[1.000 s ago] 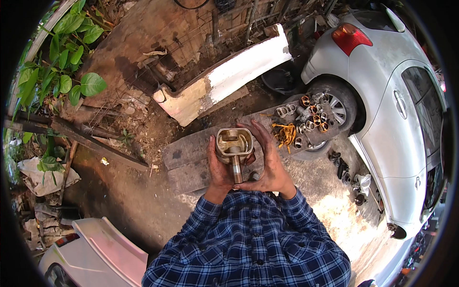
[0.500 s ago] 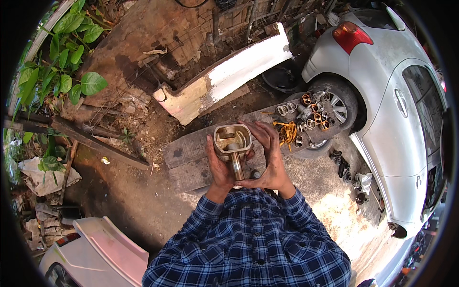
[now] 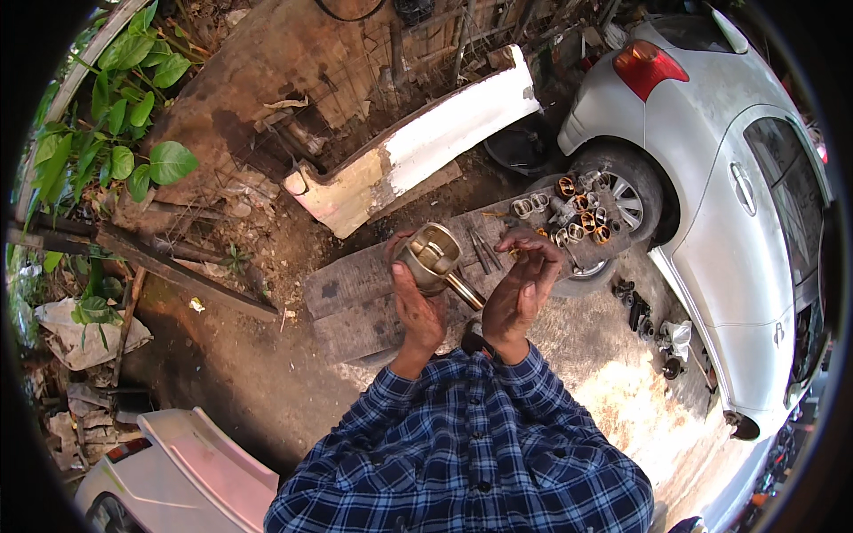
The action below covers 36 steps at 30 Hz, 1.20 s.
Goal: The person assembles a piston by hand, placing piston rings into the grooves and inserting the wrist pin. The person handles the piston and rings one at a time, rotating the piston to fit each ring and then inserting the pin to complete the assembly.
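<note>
One piston (image 3: 430,259) sits near the centre of the frame, grasped in the left hand (image 3: 418,311), whose grip is closed around its side, thumb along the near wall. The right hand (image 3: 527,289), just to the right, has its grip partly open, fingers loosely bent; whether its palm touches the end of the pin (image 3: 465,290) I cannot tell. The piston's hollow side faces up toward the camera, tipped slightly to the lower right, and the pin's long axis slants from upper left to lower right, its free end toward the right wrist. The piston's far face and most left fingers are hidden. Thin tools (image 3: 483,252) on the worktop (image 3: 355,306) are partly covered by the right hand. A dark object (image 3: 475,341) between the wrists is hard to make out.
</note>
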### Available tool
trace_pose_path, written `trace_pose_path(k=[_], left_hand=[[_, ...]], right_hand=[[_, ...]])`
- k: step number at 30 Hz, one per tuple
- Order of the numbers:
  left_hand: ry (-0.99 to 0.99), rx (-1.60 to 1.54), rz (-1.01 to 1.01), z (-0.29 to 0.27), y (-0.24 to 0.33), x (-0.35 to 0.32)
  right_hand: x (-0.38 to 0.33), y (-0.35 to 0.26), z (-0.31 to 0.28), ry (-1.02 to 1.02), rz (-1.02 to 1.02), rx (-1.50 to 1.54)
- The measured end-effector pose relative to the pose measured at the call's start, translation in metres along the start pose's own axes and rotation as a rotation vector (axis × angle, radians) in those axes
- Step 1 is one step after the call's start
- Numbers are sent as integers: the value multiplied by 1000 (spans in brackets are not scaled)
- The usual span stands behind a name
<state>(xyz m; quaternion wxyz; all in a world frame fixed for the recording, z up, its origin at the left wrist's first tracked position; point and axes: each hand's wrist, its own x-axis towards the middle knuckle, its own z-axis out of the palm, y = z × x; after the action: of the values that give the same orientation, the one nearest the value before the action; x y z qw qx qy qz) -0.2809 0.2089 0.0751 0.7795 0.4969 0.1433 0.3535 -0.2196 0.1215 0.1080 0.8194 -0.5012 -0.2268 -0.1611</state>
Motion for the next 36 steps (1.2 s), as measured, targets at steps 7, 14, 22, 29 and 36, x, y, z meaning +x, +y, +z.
trace_pose_path(k=[7,14,22,29,36], left_hand=[[-18,131,39,-1,-9,-4],[-36,769,356,-25,-20,4],[238,24,-159,-8,-1,8],[139,238,-103,-17,-5,15],[86,393,56,-23,-12,11]], right_hand=[[0,6,-4,-139,28,20],[-2,9,-27,-253,13,-287],[-14,15,-34,-553,-59,-500],[-11,9,-33,-496,-155,-552],[-19,6,-24,-420,23,-400]])
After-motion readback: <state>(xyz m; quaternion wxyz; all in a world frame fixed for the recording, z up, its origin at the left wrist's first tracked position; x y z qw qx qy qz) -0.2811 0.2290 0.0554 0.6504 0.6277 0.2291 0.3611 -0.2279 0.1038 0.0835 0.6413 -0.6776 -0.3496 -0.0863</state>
